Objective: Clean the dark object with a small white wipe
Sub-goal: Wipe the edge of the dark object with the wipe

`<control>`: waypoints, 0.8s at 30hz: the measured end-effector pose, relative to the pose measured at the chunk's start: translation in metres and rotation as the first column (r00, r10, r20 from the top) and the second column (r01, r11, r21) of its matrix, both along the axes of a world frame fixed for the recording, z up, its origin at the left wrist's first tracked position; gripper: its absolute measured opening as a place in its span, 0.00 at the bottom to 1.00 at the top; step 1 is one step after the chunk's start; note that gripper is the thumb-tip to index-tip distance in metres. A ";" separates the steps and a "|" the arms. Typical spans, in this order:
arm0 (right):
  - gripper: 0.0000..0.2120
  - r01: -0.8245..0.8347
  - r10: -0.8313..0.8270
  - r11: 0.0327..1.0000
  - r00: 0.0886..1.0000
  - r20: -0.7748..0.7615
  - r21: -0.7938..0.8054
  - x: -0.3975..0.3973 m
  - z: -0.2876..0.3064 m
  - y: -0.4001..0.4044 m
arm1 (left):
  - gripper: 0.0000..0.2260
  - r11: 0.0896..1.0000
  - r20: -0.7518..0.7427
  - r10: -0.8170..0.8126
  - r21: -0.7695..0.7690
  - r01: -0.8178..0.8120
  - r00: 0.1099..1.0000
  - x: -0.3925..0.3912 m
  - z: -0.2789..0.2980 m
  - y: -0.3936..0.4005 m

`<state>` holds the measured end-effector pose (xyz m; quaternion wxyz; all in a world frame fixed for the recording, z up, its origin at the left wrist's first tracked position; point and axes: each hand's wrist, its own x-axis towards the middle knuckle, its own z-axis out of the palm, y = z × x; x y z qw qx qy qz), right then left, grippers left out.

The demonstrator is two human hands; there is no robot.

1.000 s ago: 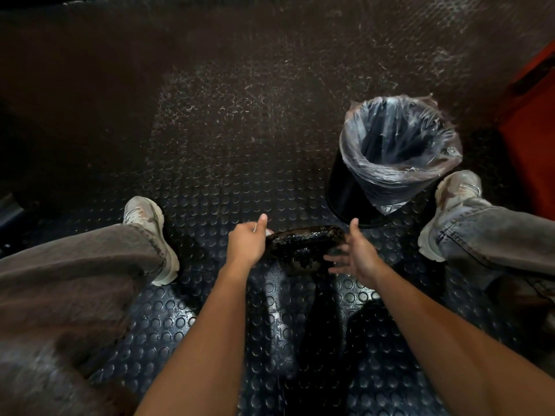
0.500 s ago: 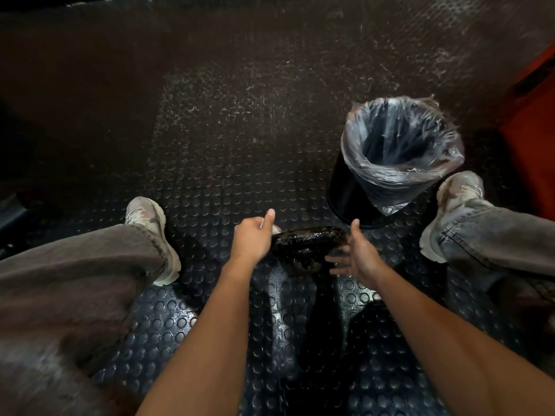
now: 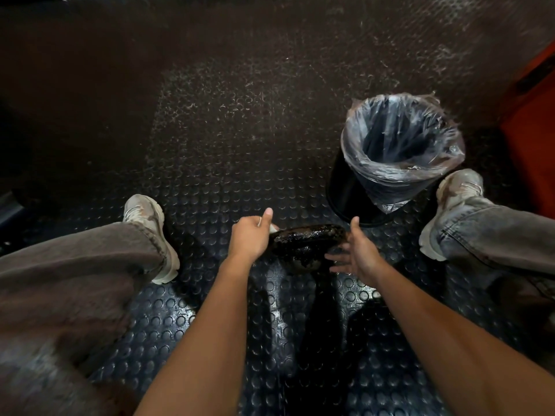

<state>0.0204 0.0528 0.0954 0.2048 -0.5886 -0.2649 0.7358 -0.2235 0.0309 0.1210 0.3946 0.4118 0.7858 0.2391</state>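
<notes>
Honestly, this dark object (image 3: 306, 244) looks greasy to me: its top shines wet and lumpy, so I'd judge it slick and likely to twist out of a loose hold. It sits low between my knees, over the studded mat (image 3: 210, 181), with the lined bin (image 3: 399, 151) at about one o'clock from it and my shoes at nine and three. My left hand (image 3: 250, 237) is curled at its nine o'clock end, thumb stuck up, fingers pinching a small white wipe (image 3: 272, 228) against that end; only a sliver of white shows past my knuckles. My right hand (image 3: 359, 253) is at the three o'clock end, fingers spread and fairly straight, cupping or bracing the edge rather than gripping it; whether the palm truly touches I cannot tell. The thing seems stiff, holding its oval shape, and reasonably weighty, though that is a guess. I'd steady it from underneath at the right end, where grime looks thinner, and scrub with firm short strokes so the wipe doesn't skate.
</notes>
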 end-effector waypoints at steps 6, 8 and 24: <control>0.43 -0.026 0.026 1.000 1.000 0.002 0.003 0.003 -0.009 0.001 | 0.23 0.981 0.082 -0.188 0.060 0.183 0.979 0.025 0.016 0.019; 0.44 -0.027 0.027 1.000 1.000 0.001 0.016 0.004 -0.010 0.002 | 0.23 0.984 0.084 -0.142 0.119 0.132 0.986 0.023 0.018 0.011; 0.40 0.003 -0.004 1.000 1.000 0.016 0.015 0.002 -0.007 0.001 | 0.24 0.985 0.068 -0.113 0.138 0.103 0.991 0.030 0.021 0.016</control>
